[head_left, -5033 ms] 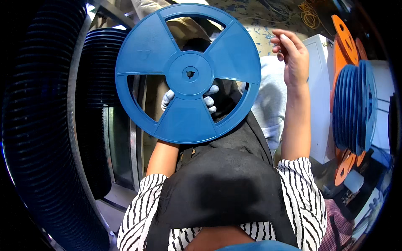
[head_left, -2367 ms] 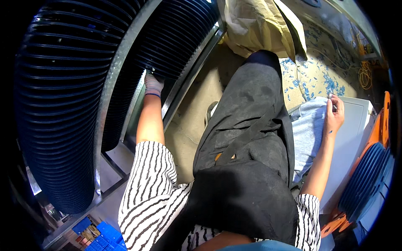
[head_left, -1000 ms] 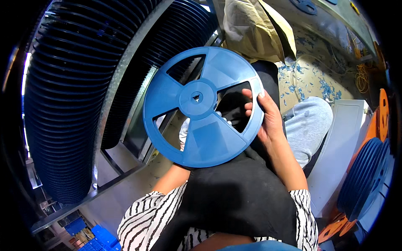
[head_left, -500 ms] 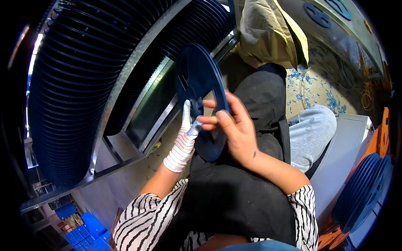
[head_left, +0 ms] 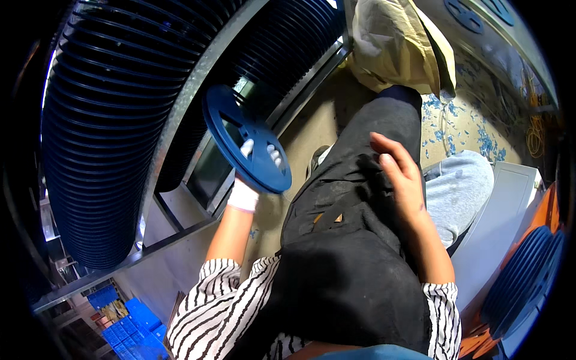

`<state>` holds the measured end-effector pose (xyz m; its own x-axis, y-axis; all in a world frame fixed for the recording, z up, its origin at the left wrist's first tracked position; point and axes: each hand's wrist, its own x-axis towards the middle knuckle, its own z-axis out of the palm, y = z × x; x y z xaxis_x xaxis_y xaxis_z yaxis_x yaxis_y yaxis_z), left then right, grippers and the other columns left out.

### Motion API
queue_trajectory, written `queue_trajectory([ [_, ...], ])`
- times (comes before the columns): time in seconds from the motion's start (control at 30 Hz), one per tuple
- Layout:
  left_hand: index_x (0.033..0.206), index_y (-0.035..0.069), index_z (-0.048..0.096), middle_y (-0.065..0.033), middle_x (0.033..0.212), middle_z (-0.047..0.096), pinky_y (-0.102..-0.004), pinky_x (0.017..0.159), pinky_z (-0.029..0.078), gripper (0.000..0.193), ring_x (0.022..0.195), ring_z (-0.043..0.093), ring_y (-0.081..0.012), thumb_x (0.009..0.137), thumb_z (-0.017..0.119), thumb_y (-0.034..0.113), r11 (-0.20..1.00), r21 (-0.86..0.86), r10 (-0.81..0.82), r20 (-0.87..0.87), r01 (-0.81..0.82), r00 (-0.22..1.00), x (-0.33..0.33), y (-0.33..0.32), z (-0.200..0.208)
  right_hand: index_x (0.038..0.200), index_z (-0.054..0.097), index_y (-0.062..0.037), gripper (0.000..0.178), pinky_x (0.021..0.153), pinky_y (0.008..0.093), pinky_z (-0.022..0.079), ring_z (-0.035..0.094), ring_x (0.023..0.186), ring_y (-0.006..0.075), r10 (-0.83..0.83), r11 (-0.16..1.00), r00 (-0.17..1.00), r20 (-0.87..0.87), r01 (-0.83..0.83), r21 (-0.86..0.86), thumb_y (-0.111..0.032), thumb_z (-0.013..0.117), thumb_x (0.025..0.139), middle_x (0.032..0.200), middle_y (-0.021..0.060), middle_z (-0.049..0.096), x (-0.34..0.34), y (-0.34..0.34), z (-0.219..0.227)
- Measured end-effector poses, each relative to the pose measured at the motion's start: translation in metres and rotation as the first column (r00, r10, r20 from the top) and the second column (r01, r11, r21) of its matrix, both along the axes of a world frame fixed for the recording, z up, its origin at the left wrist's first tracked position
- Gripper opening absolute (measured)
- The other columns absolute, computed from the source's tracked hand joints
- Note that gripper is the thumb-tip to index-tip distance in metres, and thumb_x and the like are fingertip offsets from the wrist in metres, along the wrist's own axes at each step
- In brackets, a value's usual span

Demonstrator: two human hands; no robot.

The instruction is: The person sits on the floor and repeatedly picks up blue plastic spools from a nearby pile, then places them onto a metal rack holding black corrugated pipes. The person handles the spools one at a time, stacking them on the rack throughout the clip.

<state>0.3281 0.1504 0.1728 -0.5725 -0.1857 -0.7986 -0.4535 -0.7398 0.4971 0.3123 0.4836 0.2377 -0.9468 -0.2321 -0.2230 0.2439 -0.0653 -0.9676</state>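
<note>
A flat blue plastic reel (head_left: 261, 165) with cut-out openings is tilted beside the metal rack. My left hand (head_left: 243, 193), in a white glove, grips it from below and behind, its fingertips showing through the openings. Much of that hand is hidden by the disc. Over my dark-clothed lap, my right hand (head_left: 403, 180) is bare and holds nothing, its fingers loosely bent and apart. Close to the left hand, a long row of dark blue reels (head_left: 108, 138) stands packed on edge in the rack. Behind the metal rail (head_left: 172, 108) runs a second row (head_left: 282, 48).
A tan sack (head_left: 399, 45) stands ahead, with blue scraps (head_left: 480, 141) on the floor beyond. At right are a pale grey box (head_left: 495, 207) and stacked blue reels (head_left: 522, 282) near an orange piece. Blue crates (head_left: 129, 330) sit at lower left.
The reel has moved left toward the rack in my left hand and turned its flat side more toward view. My right hand has let go of it and moved right.
</note>
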Motion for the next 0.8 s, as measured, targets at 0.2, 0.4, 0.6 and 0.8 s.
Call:
queue_trajectory([
  [0.2,0.121,-0.001,0.054,-0.0202,0.119,0.059,-0.0503,0.101,0.043,0.061,0.113,0.056,-0.0345,0.087,0.057,0.049,0.964,0.266,0.076,-0.226,-0.014,0.971,-0.066,-0.044,-0.054,0.131,0.051,-0.0019,0.040,0.103,0.0341,0.038,0.051,0.122,0.0209,-0.262,0.965,0.962,0.073,0.261,0.022,-0.025,0.049,0.098,0.134,0.0096,0.052,0.003,0.057,-0.025],
  [0.4,0.125,0.007,0.050,-0.0146,0.113,0.060,-0.0443,0.097,0.047,0.053,0.110,0.056,-0.0297,0.085,0.060,0.041,0.989,0.122,0.115,-0.271,-0.084,0.956,-0.094,-0.046,-0.054,0.130,0.052,-0.0028,0.037,0.101,0.0313,0.040,0.052,0.120,0.0186,-0.314,0.948,0.932,0.182,0.319,0.003,-0.021,0.051,0.098,0.132,0.0083,0.054,0.000,0.055,-0.052],
  [0.6,0.129,0.013,0.047,-0.0113,0.122,0.056,-0.0439,0.097,0.043,0.054,0.110,0.054,-0.0291,0.086,0.058,0.044,0.999,0.004,0.048,-0.402,-0.051,0.915,-0.128,-0.059,-0.063,0.125,0.057,-0.0010,0.036,0.098,0.0281,0.038,0.053,0.113,0.0152,-0.293,0.956,0.944,0.149,0.292,0.027,-0.021,0.056,0.095,0.119,0.0057,0.060,-0.005,0.036,-0.064],
  [0.8,0.139,0.016,0.046,-0.0024,0.147,0.041,-0.0475,0.111,0.028,0.059,0.131,0.039,-0.0294,0.094,0.037,0.053,0.982,-0.155,0.047,-0.353,-0.108,0.935,-0.199,-0.076,-0.112,0.124,0.057,-0.0009,0.031,0.098,0.0279,0.039,0.053,0.114,0.0152,-0.294,0.955,0.942,0.163,0.285,0.077,-0.013,0.055,0.095,0.121,0.0058,0.060,-0.003,0.040,-0.071],
])
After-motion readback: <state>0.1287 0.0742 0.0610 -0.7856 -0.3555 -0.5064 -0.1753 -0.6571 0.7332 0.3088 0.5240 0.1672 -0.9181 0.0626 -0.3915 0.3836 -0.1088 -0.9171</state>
